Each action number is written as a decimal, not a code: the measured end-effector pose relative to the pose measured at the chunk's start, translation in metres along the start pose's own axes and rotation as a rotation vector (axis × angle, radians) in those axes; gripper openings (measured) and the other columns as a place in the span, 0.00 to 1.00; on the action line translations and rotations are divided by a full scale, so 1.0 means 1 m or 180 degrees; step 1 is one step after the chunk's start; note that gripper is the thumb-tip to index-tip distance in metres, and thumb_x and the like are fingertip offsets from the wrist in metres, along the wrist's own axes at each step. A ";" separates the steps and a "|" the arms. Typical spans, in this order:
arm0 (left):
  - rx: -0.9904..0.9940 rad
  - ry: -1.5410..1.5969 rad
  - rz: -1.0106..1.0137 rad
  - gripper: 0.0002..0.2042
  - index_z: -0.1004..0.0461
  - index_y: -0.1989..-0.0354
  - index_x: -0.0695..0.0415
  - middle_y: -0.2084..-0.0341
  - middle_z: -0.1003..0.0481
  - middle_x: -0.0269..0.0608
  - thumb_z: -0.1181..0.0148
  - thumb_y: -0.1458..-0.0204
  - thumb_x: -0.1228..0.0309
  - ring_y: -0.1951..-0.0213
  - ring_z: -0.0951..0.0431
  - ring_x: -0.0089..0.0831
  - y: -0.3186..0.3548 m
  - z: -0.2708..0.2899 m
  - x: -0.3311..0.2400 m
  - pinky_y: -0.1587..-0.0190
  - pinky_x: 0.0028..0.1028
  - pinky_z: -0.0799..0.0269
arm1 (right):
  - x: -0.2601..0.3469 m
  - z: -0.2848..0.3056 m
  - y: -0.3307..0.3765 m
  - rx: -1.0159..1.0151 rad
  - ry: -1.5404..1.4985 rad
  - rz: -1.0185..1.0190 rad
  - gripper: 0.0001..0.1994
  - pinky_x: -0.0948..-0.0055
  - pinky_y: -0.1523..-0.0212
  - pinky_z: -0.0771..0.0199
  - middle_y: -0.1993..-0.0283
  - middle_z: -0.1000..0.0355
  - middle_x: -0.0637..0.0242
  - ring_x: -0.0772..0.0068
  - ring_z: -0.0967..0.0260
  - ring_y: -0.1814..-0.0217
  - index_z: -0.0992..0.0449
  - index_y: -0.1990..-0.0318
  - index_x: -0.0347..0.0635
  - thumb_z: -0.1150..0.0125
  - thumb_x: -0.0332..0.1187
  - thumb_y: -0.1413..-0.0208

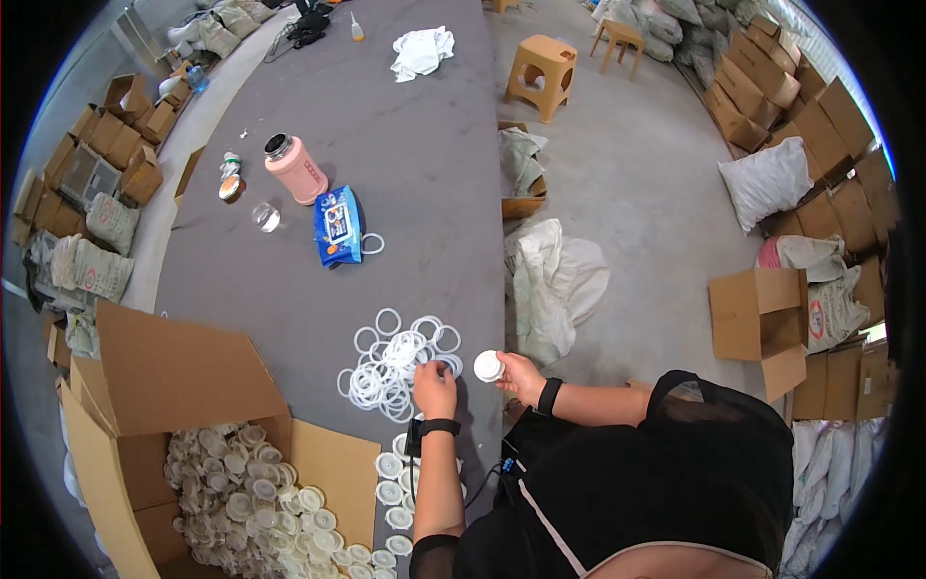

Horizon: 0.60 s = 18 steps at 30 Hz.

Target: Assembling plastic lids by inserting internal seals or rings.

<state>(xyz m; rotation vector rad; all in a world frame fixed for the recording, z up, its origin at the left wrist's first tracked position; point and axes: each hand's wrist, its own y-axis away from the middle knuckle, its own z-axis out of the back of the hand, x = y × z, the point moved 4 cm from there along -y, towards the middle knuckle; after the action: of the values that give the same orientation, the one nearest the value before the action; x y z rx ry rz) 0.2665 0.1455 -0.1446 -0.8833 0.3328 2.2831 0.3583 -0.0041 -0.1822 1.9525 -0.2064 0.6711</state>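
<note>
A loose heap of thin white rings (pixel 386 372) lies on the grey table. My left hand (pixel 436 388) is at the right side of this heap, its fingers curled in among the rings; whether a ring is pinched there is hidden. Just past the table's right edge, my right hand (pixel 522 377) grips a round white cap (pixel 489 366) between thumb and fingers, its flat face showing. Several similar white caps (pixel 389 465) are set out on the table beside my left forearm, which partly covers them.
An open cardboard box (pixel 183 372) full of whitish caps (pixel 246 482) stands at the near left. Farther up the table (pixel 424 145) are a blue wipes packet (pixel 338 227), a pink bottle (pixel 296 171), a glass (pixel 265 217) and a white cloth (pixel 422 53). White sacks (pixel 555 285) and a stool (pixel 542 77) stand to the right.
</note>
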 end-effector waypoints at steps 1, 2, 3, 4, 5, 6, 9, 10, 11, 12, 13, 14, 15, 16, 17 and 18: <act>-0.0180 -0.0035 -0.0064 0.05 0.33 0.77 0.58 0.77 0.34 0.42 0.44 0.63 0.75 0.72 0.32 0.40 0.000 0.000 0.006 0.69 0.35 0.37 | 0.004 0.001 -0.003 -0.0030 -0.0033 -0.0017 0.11 0.80 0.70 0.38 0.69 0.32 0.74 0.82 0.36 0.70 0.34 0.66 0.48 0.52 0.44 0.48; -0.0306 0.0243 0.0114 0.05 0.33 0.77 0.59 0.78 0.34 0.42 0.45 0.63 0.76 0.73 0.32 0.39 0.002 0.001 0.013 0.70 0.33 0.37 | 0.007 0.001 -0.006 -0.0055 -0.0063 -0.0039 0.11 0.80 0.70 0.38 0.69 0.32 0.74 0.82 0.36 0.70 0.34 0.66 0.48 0.52 0.44 0.48; -0.0360 0.0332 0.0277 0.04 0.33 0.77 0.60 0.78 0.34 0.42 0.45 0.62 0.77 0.73 0.32 0.38 0.003 0.003 0.020 0.70 0.32 0.37 | 0.010 0.002 -0.008 -0.0061 -0.0069 -0.0060 0.11 0.80 0.70 0.38 0.69 0.32 0.74 0.82 0.36 0.70 0.34 0.66 0.48 0.52 0.44 0.48; -0.0420 0.0416 0.0445 0.04 0.33 0.77 0.60 0.78 0.34 0.43 0.45 0.62 0.77 0.74 0.33 0.38 0.005 0.006 0.027 0.70 0.31 0.37 | 0.014 0.001 -0.011 0.0043 -0.0115 -0.0076 0.11 0.80 0.70 0.38 0.69 0.32 0.74 0.82 0.36 0.70 0.34 0.65 0.48 0.52 0.44 0.48; -0.0518 0.0496 0.0472 0.03 0.33 0.77 0.60 0.79 0.34 0.42 0.46 0.61 0.77 0.76 0.33 0.34 0.007 0.009 0.032 0.72 0.29 0.37 | 0.017 -0.001 -0.013 0.0151 -0.0160 -0.0094 0.11 0.80 0.70 0.38 0.70 0.32 0.74 0.81 0.36 0.70 0.34 0.65 0.47 0.52 0.44 0.48; -0.0520 0.0477 0.0503 0.03 0.33 0.77 0.60 0.79 0.34 0.42 0.46 0.61 0.77 0.76 0.33 0.34 0.009 0.011 0.036 0.72 0.29 0.37 | 0.020 -0.004 -0.014 0.0162 -0.0153 -0.0129 0.11 0.80 0.70 0.38 0.70 0.32 0.74 0.81 0.36 0.70 0.34 0.65 0.47 0.52 0.44 0.48; -0.0805 0.1048 0.1041 0.03 0.33 0.77 0.61 0.79 0.34 0.39 0.46 0.60 0.77 0.77 0.33 0.30 0.018 0.026 0.055 0.72 0.26 0.37 | 0.020 -0.015 -0.017 0.0466 -0.0162 -0.0201 0.11 0.80 0.71 0.39 0.70 0.32 0.74 0.81 0.37 0.70 0.33 0.64 0.47 0.52 0.44 0.47; -0.0880 0.0900 0.1137 0.03 0.33 0.77 0.61 0.78 0.34 0.40 0.45 0.60 0.77 0.77 0.33 0.29 0.021 0.034 0.060 0.72 0.26 0.36 | 0.018 -0.018 -0.021 0.0641 -0.0212 -0.0208 0.11 0.81 0.72 0.40 0.70 0.32 0.74 0.82 0.37 0.71 0.33 0.64 0.48 0.52 0.44 0.47; -0.0953 0.0753 0.1229 0.04 0.33 0.77 0.62 0.78 0.34 0.40 0.45 0.61 0.77 0.77 0.33 0.29 0.024 0.043 0.064 0.72 0.26 0.36 | 0.015 -0.021 -0.024 0.0813 -0.0263 -0.0210 0.12 0.81 0.73 0.41 0.69 0.32 0.74 0.82 0.38 0.71 0.33 0.64 0.48 0.52 0.44 0.47; -0.1042 0.0605 0.1326 0.04 0.33 0.77 0.62 0.78 0.34 0.41 0.45 0.61 0.77 0.77 0.33 0.29 0.028 0.052 0.071 0.71 0.26 0.36 | 0.015 -0.026 -0.023 0.0829 -0.0253 -0.0233 0.12 0.81 0.73 0.41 0.69 0.32 0.74 0.82 0.38 0.71 0.33 0.64 0.48 0.52 0.44 0.47; -0.1004 0.0362 0.1353 0.06 0.34 0.77 0.62 0.77 0.34 0.43 0.44 0.62 0.76 0.77 0.32 0.32 0.034 0.055 0.083 0.71 0.28 0.35 | 0.014 -0.032 -0.020 0.0947 -0.0207 -0.0256 0.11 0.81 0.74 0.43 0.69 0.32 0.75 0.82 0.38 0.72 0.33 0.64 0.49 0.52 0.45 0.47; -0.1012 0.0356 0.1363 0.06 0.34 0.77 0.62 0.77 0.34 0.43 0.44 0.62 0.76 0.77 0.32 0.32 0.037 0.056 0.090 0.71 0.28 0.35 | 0.014 -0.038 -0.017 0.1060 -0.0163 -0.0273 0.11 0.81 0.74 0.44 0.69 0.32 0.75 0.82 0.39 0.72 0.33 0.64 0.49 0.53 0.45 0.47; -0.0913 0.0043 0.1451 0.07 0.34 0.77 0.62 0.77 0.33 0.43 0.43 0.63 0.75 0.76 0.32 0.34 0.041 0.060 0.094 0.70 0.29 0.35 | 0.011 -0.041 -0.017 0.1076 -0.0154 -0.0290 0.11 0.81 0.74 0.44 0.69 0.32 0.75 0.82 0.39 0.72 0.33 0.64 0.49 0.53 0.45 0.47; -0.0809 -0.0267 0.1532 0.08 0.34 0.76 0.62 0.77 0.33 0.44 0.42 0.63 0.74 0.76 0.31 0.35 0.045 0.063 0.098 0.70 0.29 0.35 | 0.008 -0.045 -0.015 0.1168 -0.0133 -0.0339 0.11 0.81 0.74 0.44 0.69 0.32 0.76 0.82 0.39 0.72 0.33 0.65 0.50 0.53 0.45 0.47; -0.0632 -0.0493 0.1451 0.09 0.34 0.77 0.61 0.79 0.31 0.43 0.41 0.65 0.73 0.76 0.31 0.36 0.045 0.058 0.109 0.71 0.30 0.35 | 0.005 -0.048 -0.014 0.1258 -0.0112 -0.0383 0.11 0.81 0.74 0.45 0.69 0.32 0.76 0.82 0.39 0.72 0.32 0.65 0.50 0.53 0.45 0.47; -0.0641 -0.0492 0.1458 0.09 0.34 0.77 0.61 0.79 0.31 0.43 0.41 0.65 0.73 0.76 0.31 0.36 0.043 0.060 0.109 0.71 0.30 0.35 | 0.003 -0.051 -0.012 0.1265 -0.0104 -0.0386 0.11 0.81 0.74 0.45 0.69 0.32 0.76 0.82 0.39 0.72 0.32 0.65 0.50 0.53 0.45 0.47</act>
<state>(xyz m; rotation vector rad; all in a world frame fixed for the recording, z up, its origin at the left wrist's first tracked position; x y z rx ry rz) 0.1467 0.1929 -0.1741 -0.7803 0.2585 2.8310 0.3474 0.0463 -0.1731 2.3349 0.0303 0.6355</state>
